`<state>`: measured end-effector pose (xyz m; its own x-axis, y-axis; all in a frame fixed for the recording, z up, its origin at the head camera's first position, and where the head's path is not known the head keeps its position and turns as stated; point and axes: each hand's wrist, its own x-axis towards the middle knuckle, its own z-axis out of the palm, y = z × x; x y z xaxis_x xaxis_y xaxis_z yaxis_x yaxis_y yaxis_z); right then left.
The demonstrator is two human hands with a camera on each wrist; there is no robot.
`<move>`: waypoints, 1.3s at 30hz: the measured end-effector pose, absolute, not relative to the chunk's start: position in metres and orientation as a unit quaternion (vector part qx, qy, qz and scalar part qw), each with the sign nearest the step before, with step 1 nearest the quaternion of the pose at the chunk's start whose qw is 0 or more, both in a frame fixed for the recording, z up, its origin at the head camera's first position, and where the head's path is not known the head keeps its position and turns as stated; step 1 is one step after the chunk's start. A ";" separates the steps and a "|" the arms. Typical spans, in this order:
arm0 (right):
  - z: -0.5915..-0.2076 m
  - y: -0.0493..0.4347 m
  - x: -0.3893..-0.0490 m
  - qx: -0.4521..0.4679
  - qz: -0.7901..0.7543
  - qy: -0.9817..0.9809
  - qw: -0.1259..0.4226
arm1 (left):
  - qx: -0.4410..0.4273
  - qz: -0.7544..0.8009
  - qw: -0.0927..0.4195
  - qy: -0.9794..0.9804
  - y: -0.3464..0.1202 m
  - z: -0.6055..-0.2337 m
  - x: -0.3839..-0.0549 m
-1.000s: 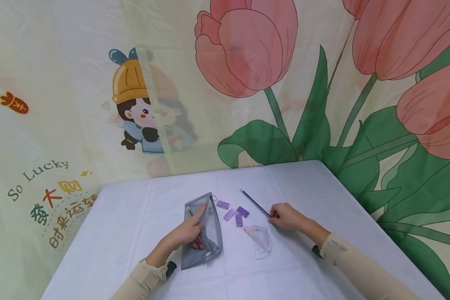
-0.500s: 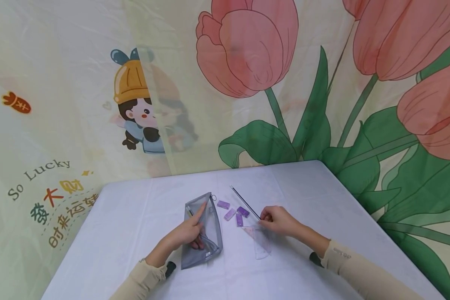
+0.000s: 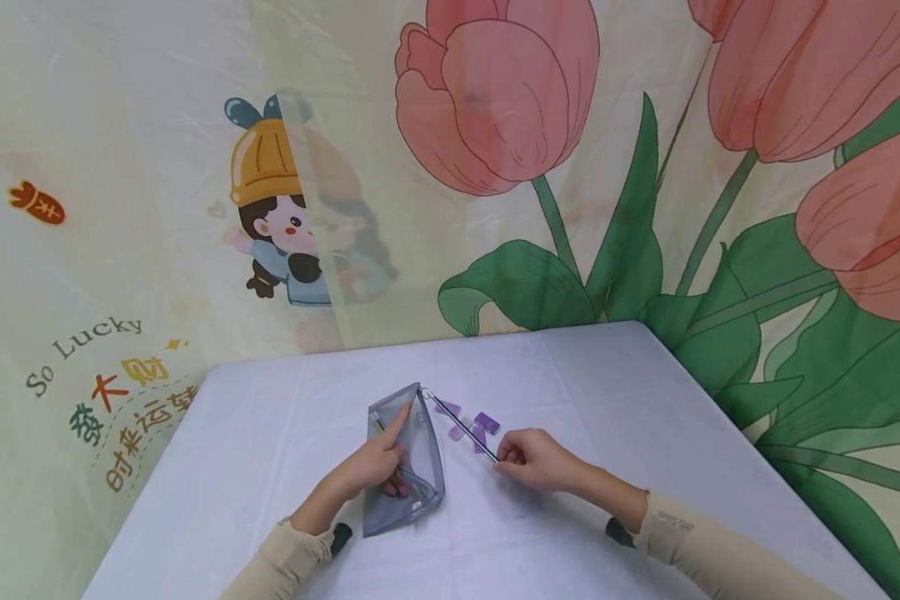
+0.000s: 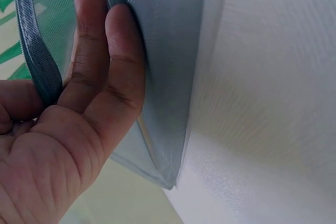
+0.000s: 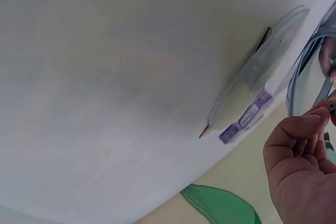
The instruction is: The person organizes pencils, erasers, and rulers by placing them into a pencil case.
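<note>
A grey mesh pencil case (image 3: 390, 521) lies on the white table, with a pencil visible through its mesh. My left hand (image 3: 367, 471) holds it, index finger stretched along the top; in the left wrist view, two fingers (image 4: 123, 61) lie against the mesh beside the zipper edge. My right hand (image 3: 536, 458) pinches a dark striped pencil (image 3: 461, 427) near one end. Its far end reaches the case's upper right corner by the zipper ring, above several purple erasers (image 3: 487, 422). Whether it touches the case I cannot tell.
A clear protractor (image 3: 523, 502) lies partly hidden under my right hand. In the right wrist view, a clear plastic ruler piece (image 5: 247, 87) sits beside the purple erasers (image 5: 247, 116). A printed curtain (image 3: 345, 317) stands behind the table's back edge.
My right hand has moved left with the pencil, from right of the erasers to over them, bringing its far end to the case. My left hand and the case stay put.
</note>
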<state>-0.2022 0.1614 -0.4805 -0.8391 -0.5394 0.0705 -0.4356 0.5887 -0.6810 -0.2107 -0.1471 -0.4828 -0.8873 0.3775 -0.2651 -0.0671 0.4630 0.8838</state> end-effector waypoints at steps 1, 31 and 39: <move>-0.481 0.159 -0.202 -0.278 -0.360 0.888 0.072 | 0.093 0.510 0.217 0.827 -0.147 -0.483 -0.211; -0.500 0.072 -0.198 -0.232 -0.418 0.876 0.060 | 0.112 0.526 0.202 0.818 -0.145 -0.486 -0.208; -0.499 0.061 -0.196 -0.216 -0.413 0.881 0.073 | 0.108 0.523 0.203 0.821 -0.144 -0.483 -0.206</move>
<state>-0.1960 0.0612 -0.4985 -0.8957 -0.4419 0.0496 -0.3207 0.5646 -0.7605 -0.2062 -0.1441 -0.4828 -0.8938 0.3903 -0.2208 -0.0354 0.4293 0.9025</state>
